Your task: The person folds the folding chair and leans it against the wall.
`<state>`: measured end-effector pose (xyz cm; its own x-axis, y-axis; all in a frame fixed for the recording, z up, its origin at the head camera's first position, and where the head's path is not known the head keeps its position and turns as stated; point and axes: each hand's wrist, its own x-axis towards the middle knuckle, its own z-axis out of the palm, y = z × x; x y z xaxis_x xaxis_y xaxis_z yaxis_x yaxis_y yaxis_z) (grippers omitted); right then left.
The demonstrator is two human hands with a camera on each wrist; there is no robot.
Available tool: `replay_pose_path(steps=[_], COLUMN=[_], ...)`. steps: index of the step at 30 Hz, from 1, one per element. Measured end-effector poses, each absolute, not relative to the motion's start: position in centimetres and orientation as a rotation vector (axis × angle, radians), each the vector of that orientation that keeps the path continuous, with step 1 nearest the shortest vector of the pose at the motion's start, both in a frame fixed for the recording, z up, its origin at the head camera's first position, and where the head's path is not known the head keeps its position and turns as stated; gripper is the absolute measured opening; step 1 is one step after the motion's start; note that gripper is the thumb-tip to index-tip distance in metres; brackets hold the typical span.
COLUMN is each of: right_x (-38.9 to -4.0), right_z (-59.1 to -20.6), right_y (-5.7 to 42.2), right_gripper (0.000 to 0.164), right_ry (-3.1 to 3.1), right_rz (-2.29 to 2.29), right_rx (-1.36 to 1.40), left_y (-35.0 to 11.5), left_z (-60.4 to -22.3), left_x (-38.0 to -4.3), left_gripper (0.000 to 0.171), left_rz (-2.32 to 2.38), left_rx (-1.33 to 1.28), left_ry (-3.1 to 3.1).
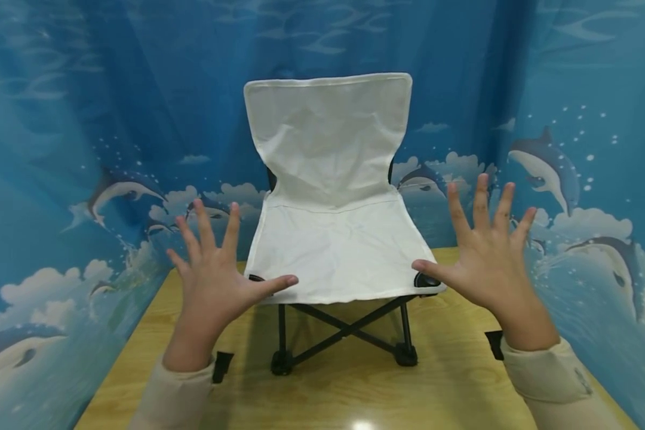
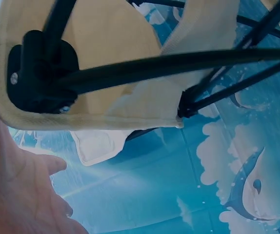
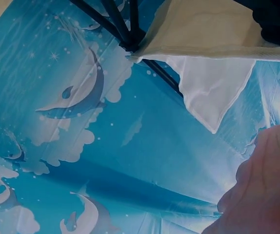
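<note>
A white fabric folding chair (image 1: 333, 239) with crossed black legs stands unfolded in the middle of the head view. My left hand (image 1: 212, 283) is raised near the seat's left front corner, fingers straight and spread, holding nothing. On the other side my right hand (image 1: 489, 257) is held up the same way, its thumb near the right front corner. From the left wrist, the underside of the seat (image 2: 115, 44) shows with a black corner joint (image 2: 40, 73), beside the left palm (image 2: 13, 185). In the right wrist view the right palm (image 3: 267, 185) is below the seat edge.
The chair stands on a light wood-grain surface (image 1: 451, 382). Blue curtains (image 1: 193, 77) printed with dolphins and clouds enclose it at the back and on both sides. A small black strap end (image 1: 223, 365) hangs by the left cuff, and another (image 1: 494, 344) by the right.
</note>
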<state>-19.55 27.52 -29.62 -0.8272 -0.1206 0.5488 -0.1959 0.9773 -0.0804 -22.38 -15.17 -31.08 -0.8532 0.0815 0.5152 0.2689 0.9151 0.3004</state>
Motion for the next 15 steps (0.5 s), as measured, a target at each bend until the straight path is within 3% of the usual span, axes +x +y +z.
replay_pose_path(steps=[15], right_x=[-20.25], right_z=[-30.22], right_y=[27.54], right_gripper=[0.128], right_ry=[-2.674], right_rz=[0.151], right_rx=[0.135], left_y=[-15.52], left_z=[-31.45], left_x=[-22.48], left_gripper=[0.145], left_rz=[-0.472], left_rx=[-0.219], left_ry=[-2.596])
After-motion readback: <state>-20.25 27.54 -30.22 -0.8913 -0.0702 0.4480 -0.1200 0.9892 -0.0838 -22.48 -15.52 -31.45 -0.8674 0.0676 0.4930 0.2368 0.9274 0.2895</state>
